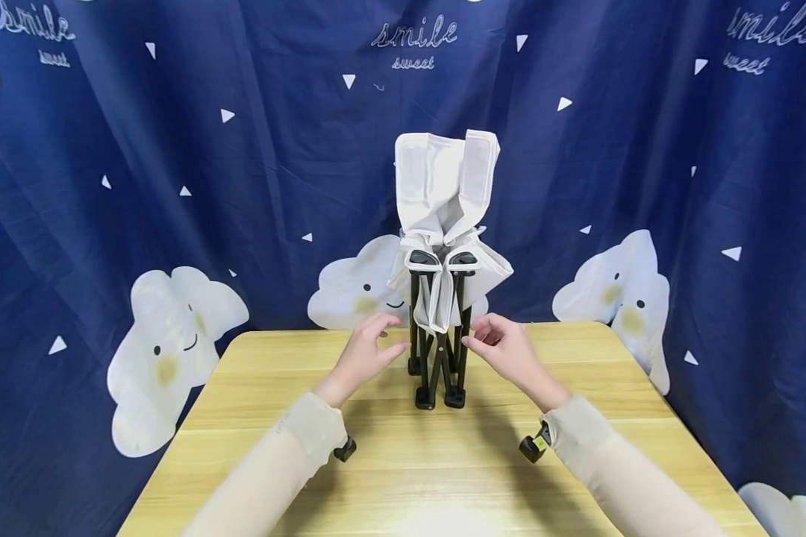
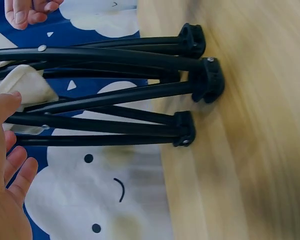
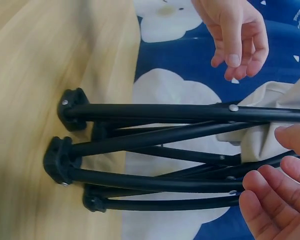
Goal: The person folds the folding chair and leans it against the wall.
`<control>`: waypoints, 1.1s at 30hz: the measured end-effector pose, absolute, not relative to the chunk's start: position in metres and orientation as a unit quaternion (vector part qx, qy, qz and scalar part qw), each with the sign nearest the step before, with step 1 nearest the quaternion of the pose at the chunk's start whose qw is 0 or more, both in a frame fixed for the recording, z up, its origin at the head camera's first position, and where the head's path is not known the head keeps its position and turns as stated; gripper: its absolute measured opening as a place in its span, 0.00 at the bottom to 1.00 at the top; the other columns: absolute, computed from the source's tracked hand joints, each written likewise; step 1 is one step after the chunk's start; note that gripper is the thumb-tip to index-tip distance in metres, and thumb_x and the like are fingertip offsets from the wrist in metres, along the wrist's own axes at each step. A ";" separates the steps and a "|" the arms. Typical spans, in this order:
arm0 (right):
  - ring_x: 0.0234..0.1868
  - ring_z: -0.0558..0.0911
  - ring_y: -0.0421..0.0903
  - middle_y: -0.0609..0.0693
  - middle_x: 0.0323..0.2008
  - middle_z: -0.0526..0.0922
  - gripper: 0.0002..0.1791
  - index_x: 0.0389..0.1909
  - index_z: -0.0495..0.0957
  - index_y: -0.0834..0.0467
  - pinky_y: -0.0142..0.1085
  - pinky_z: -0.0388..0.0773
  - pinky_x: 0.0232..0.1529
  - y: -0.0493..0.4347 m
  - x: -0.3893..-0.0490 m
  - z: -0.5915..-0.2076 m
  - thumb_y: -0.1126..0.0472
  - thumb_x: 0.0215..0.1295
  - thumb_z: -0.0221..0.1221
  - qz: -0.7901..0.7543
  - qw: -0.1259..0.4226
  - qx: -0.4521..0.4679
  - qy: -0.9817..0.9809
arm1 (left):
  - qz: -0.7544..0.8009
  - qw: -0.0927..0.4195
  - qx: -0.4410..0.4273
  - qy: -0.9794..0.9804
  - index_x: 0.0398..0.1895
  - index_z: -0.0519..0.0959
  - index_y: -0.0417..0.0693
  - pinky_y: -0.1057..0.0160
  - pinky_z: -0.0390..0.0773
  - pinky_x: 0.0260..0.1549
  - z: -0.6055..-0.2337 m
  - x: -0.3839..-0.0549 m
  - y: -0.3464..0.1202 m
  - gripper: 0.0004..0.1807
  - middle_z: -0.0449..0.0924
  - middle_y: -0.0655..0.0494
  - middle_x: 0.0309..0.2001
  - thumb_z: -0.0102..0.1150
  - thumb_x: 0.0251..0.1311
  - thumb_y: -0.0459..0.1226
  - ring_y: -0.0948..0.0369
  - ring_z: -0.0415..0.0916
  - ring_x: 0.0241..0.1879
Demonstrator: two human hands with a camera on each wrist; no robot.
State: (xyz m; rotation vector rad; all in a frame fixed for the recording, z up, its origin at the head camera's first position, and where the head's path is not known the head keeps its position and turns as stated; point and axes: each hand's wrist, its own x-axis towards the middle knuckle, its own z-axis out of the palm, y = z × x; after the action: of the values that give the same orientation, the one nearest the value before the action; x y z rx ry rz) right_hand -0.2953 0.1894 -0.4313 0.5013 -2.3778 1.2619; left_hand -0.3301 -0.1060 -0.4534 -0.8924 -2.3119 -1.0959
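Note:
A small folding chair [image 1: 443,298] with white fabric and black tube legs [image 1: 436,365] stands upright and folded on the wooden table [image 1: 295,462]. Its white fabric [image 1: 430,175] bunches up in folds above the legs. To its left is my left hand [image 1: 369,352], fingers loosely bent with a gap between thumb and fingers. My right hand [image 1: 504,350] mirrors it on the right, thumb tip close beside the legs. In the left wrist view the thumb [image 2: 4,106] overlaps the hanging fabric. The right wrist view shows relaxed fingers [image 3: 270,200] alongside the leg tubes, gripping nothing.
Behind the table hangs a dark blue curtain [image 1: 295,149] with white clouds, triangles and lettering. The table's back edge runs just behind the chair. Black wrist devices [image 1: 533,445] show below both sleeves.

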 end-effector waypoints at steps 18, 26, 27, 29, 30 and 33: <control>0.25 0.80 0.35 0.51 0.27 0.87 0.10 0.38 0.84 0.65 0.28 0.80 0.31 0.186 -0.293 -0.471 0.65 0.62 0.76 0.462 0.163 0.167 -0.856 | -0.383 0.179 -0.301 -0.855 0.55 0.84 0.37 0.51 0.89 0.53 -0.490 -0.319 -0.098 0.20 0.88 0.43 0.56 0.78 0.63 0.35 0.48 0.85 0.56; 0.26 0.80 0.35 0.50 0.26 0.87 0.11 0.38 0.84 0.66 0.28 0.81 0.31 0.185 -0.292 -0.485 0.66 0.61 0.76 0.457 0.154 0.170 -0.859 | -0.378 0.148 -0.300 -0.863 0.57 0.83 0.38 0.52 0.88 0.55 -0.504 -0.317 -0.098 0.20 0.87 0.44 0.57 0.76 0.65 0.37 0.49 0.85 0.56; 0.26 0.80 0.35 0.50 0.27 0.87 0.11 0.38 0.84 0.66 0.28 0.81 0.31 0.185 -0.292 -0.486 0.66 0.62 0.75 0.458 0.150 0.167 -0.860 | -0.377 0.143 -0.299 -0.865 0.57 0.83 0.37 0.52 0.88 0.56 -0.506 -0.316 -0.098 0.21 0.87 0.45 0.57 0.76 0.66 0.38 0.49 0.85 0.56; 0.26 0.80 0.35 0.50 0.27 0.87 0.11 0.38 0.84 0.66 0.28 0.81 0.32 0.184 -0.291 -0.489 0.66 0.61 0.75 0.459 0.137 0.161 -0.863 | -0.375 0.134 -0.297 -0.868 0.58 0.83 0.36 0.52 0.88 0.56 -0.510 -0.315 -0.098 0.22 0.87 0.45 0.58 0.76 0.66 0.38 0.50 0.85 0.56; 0.26 0.80 0.36 0.50 0.27 0.87 0.11 0.38 0.84 0.66 0.28 0.81 0.32 0.184 -0.291 -0.490 0.65 0.62 0.75 0.461 0.131 0.157 -0.863 | -0.375 0.132 -0.295 -0.869 0.58 0.83 0.36 0.51 0.87 0.56 -0.511 -0.315 -0.097 0.22 0.87 0.45 0.58 0.76 0.66 0.38 0.50 0.84 0.56; 0.27 0.80 0.37 0.49 0.28 0.86 0.10 0.38 0.84 0.64 0.28 0.81 0.33 0.183 -0.289 -0.495 0.64 0.62 0.75 0.458 0.110 0.148 -0.870 | -0.374 0.125 -0.288 -0.872 0.59 0.83 0.36 0.51 0.87 0.57 -0.516 -0.313 -0.096 0.23 0.87 0.46 0.59 0.76 0.66 0.38 0.49 0.84 0.56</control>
State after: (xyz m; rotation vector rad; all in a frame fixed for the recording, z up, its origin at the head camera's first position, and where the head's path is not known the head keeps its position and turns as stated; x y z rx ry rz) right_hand -0.2895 0.1826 -0.4954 0.4358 -2.5570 1.3457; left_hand -0.3133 -0.0965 -0.5160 -0.8404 -2.5417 -1.0906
